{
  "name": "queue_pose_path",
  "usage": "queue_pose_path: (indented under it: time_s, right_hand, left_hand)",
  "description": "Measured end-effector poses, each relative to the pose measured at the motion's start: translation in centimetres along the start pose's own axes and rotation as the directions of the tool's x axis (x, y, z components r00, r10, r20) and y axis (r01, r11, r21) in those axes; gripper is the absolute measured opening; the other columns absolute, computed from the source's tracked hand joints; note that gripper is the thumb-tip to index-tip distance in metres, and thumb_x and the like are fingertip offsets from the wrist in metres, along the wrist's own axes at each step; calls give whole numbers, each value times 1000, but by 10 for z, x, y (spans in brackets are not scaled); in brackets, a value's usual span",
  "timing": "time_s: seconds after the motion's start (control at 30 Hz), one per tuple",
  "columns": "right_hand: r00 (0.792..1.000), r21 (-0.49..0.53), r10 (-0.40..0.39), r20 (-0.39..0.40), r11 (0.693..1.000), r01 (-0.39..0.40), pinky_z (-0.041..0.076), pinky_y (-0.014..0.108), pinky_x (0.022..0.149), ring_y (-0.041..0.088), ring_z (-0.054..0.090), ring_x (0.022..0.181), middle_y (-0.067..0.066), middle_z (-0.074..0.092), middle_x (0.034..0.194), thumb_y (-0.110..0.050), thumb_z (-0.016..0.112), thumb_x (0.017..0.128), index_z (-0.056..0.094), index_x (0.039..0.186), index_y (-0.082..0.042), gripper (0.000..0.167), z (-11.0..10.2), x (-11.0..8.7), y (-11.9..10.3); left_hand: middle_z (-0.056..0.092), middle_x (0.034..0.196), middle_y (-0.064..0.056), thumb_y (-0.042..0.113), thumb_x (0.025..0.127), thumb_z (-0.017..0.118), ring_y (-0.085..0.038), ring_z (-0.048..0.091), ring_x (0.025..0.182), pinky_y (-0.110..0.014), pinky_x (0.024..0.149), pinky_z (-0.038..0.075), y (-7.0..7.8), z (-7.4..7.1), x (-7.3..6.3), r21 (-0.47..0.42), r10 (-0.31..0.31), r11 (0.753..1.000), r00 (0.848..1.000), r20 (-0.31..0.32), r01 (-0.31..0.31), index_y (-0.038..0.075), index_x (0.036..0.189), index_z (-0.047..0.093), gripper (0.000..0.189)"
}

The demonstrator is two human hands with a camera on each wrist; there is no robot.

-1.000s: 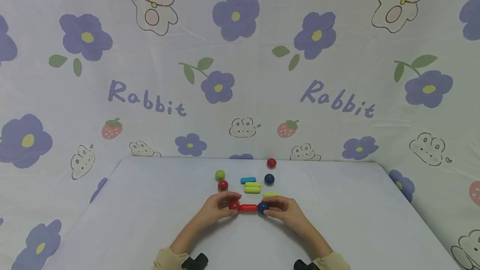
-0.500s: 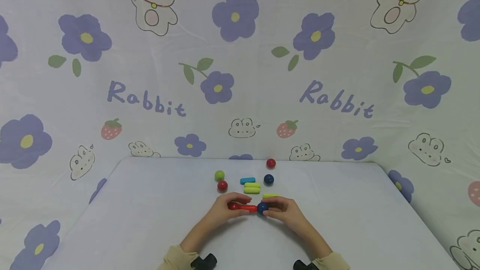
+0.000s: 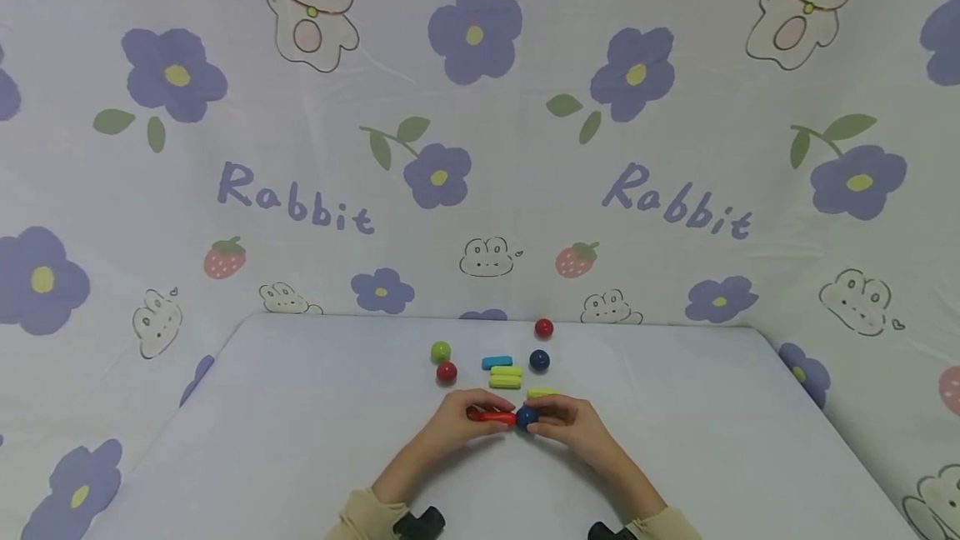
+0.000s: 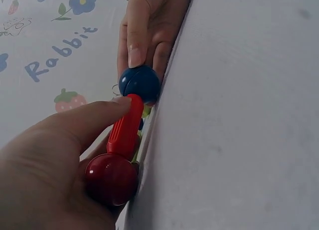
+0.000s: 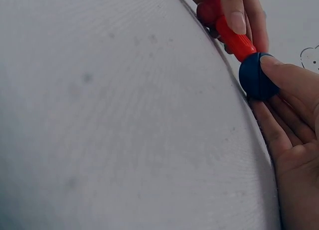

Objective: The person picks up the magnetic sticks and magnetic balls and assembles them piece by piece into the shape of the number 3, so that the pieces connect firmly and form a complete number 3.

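A red ribbed rod (image 4: 124, 127) joins a dark red ball (image 4: 112, 179) at one end and meets a dark blue ball (image 5: 258, 76) at the other. My left hand (image 3: 453, 425) pinches the rod between thumb and fingers, and the red ball lies against its palm, mostly covered in the head view. On the other side, my right hand (image 3: 573, 422) holds the blue ball between thumb and fingertips. The row lies level, low over the white table. Whether rod and blue ball are locked together, I cannot tell.
Behind the hands lie a green ball (image 3: 441, 352), a red ball (image 3: 446, 372), a blue rod (image 3: 497, 362), two yellow-green rods (image 3: 506, 382), another blue ball (image 3: 539, 360) and a far red ball (image 3: 543, 328). One more yellow-green rod (image 3: 542, 392) sits just beyond my right fingers.
My left hand has slid right, from the red ball onto the red rod, so its fingers now cover much of the ball. The right hand stays on the blue ball.
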State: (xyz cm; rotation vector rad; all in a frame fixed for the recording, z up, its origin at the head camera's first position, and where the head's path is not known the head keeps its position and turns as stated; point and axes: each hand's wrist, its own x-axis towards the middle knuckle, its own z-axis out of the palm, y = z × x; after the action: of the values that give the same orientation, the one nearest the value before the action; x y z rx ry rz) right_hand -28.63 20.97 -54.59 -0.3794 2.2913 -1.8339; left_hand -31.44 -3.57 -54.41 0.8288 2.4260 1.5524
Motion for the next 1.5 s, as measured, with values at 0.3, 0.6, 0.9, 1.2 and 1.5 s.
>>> queue_pose_path:
  time_s: [0.3, 0.6, 0.9, 1.2, 1.5]
  right_hand:
    - [1000, 10, 13, -16, 1000, -13, 52, 21, 93, 28, 64, 116, 20, 59, 134, -19, 76, 84, 63, 125, -3, 47, -1, -3, 0]
    - [997, -32, -10, -77, 999, 7, 50, 15, 93, 19, 64, 117, 12, 65, 128, -27, 77, 83, 66, 122, -9, 45, -4, -5, -1]
    - [981, -14, -100, -168, 995, 99, 51, 17, 93, 16, 66, 112, 13, 70, 119, -21, 75, 85, 67, 118, -5, 37, -5, 1, -9]
    - [901, -212, -265, -343, 956, 200, 50, 35, 101, 24, 62, 115, 12, 68, 118, -11, 74, 86, 67, 115, -6, 31, -4, 11, -20]
    - [924, -222, -94, -372, 975, 10, 46, 38, 107, 25, 57, 123, 10, 66, 124, -12, 72, 87, 65, 119, -6, 34, -2, 25, -12]
  left_hand:
    - [73, 109, 6, 22, 85, 75, -5, 59, 94, -19, 84, 47, -2, 2, 2, 55, 14, 998, 1000, -7, -13, 27, 110, 73, 26]
    - [73, 109, 7, 20, 85, 75, -5, 59, 97, -19, 86, 46, -1, 4, 3, 65, 14, 998, 1000, -8, -13, 28, 110, 74, 26]
    - [74, 107, 5, 19, 84, 76, -5, 59, 93, -18, 82, 46, -2, 3, 2, 77, 14, 997, 1000, -24, -12, 26, 108, 74, 25]
    - [73, 108, 8, 18, 85, 75, -3, 57, 91, -18, 81, 47, 0, 1, 0, 85, -24, 996, 1000, -18, 25, 28, 109, 74, 25]
    - [72, 108, 10, 19, 86, 74, -4, 57, 92, -19, 81, 46, -1, -1, -2, 74, -47, 996, 999, -22, 49, 30, 108, 74, 25]
